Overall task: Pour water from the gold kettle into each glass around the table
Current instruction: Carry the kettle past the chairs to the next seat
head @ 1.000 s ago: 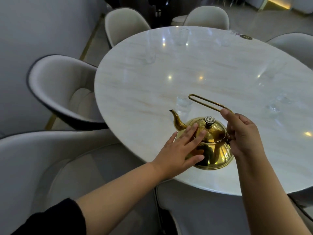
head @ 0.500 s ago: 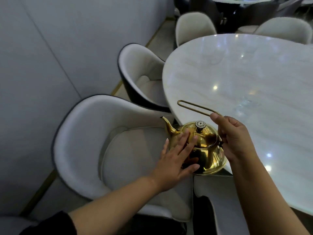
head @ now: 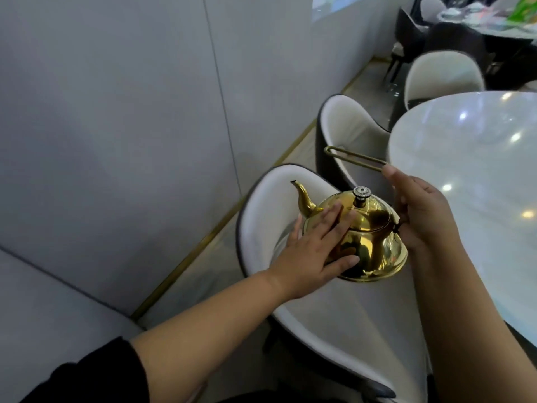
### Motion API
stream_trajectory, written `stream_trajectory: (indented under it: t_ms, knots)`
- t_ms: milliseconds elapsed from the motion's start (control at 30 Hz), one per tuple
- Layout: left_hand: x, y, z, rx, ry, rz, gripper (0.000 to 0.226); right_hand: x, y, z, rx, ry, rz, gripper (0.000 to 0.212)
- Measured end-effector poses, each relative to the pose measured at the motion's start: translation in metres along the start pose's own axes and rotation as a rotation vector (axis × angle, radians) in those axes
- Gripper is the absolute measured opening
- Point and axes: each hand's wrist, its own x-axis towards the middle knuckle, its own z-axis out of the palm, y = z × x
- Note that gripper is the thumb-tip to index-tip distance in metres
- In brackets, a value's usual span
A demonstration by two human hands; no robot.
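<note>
The gold kettle [head: 369,242] is held in the air over a white chair, left of the marble table [head: 470,181]. Its spout points left and its lid with a silver knob is on. My right hand [head: 421,210] grips the kettle's wire handle near its base at the right side. My left hand [head: 313,251] lies flat with spread fingers against the kettle's left flank. No glass is clearly visible on the part of the table in view.
White chairs with dark shells [head: 348,315] [head: 345,132] [head: 441,77] line the table's left edge. A grey wall [head: 130,112] with a gold floor strip runs along the left. Another dark table with clutter [head: 494,21] stands at the far top right.
The view has swung left away from the table. The kettle, carried in both hands, has left the tabletop and now hangs over the chair beside the table.
</note>
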Motion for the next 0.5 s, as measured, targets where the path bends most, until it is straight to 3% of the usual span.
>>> stream_trajectory:
  t_ms: [267, 500]
  knots:
    - [-0.015, -0.043, -0.039, 0.024, 0.159, -0.079, 0.065, 0.028, 0.014, 0.068, -0.079, -0.122, 0.019, 0.027]
    - [0.005, -0.082, -0.058, 0.094, 0.199, -0.174, 0.066, 0.085, 0.032, 0.102, -0.119, -0.276, 0.095, 0.048]
